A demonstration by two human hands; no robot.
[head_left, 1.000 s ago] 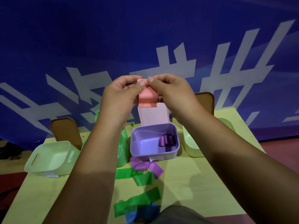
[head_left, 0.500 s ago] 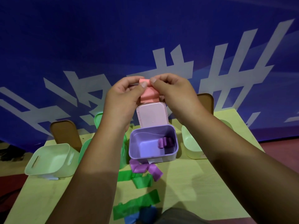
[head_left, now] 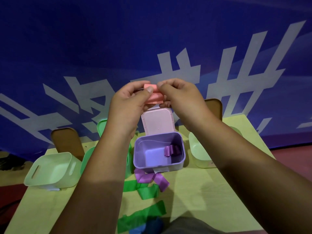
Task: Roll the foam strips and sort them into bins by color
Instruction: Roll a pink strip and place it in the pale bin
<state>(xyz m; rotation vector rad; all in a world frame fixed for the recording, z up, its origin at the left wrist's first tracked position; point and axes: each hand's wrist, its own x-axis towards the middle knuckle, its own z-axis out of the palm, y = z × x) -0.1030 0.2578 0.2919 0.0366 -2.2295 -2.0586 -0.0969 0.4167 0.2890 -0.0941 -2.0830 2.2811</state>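
Pink foam strip (head_left: pixel 154 98), matte and soft-edged, is held in the air above the far edge of the bench (head_left: pixel 202 191), over the pink lid (head_left: pixel 157 123). Its upper part is wound into a small roll; a short flat tail hangs below. Left hand (head_left: pixel 128 105) and right hand (head_left: pixel 183 98) each close a narrow grip on the roll, thumb and curled fingers pinching it from either side, the thumb tips nearly meeting on top.

Below, midway along the bench, sits the purple bin (head_left: pixel 140 154): smooth plastic, rectangular, with rounded corners, holding purple rolls (head_left: pixel 170 150) near its right wall. The lid stands on edge at the bin's far rim. A loose purple strip (head_left: pixel 152 178) lies crumpled just in front of the bin, touching the green strips (head_left: pixel 146 190), flat ribbons lying toward the near edge. A pale green bin (head_left: pixel 50 171) with slot handles sits by the left edge; another pale bin (head_left: pixel 200 154) sits right of the purple one.
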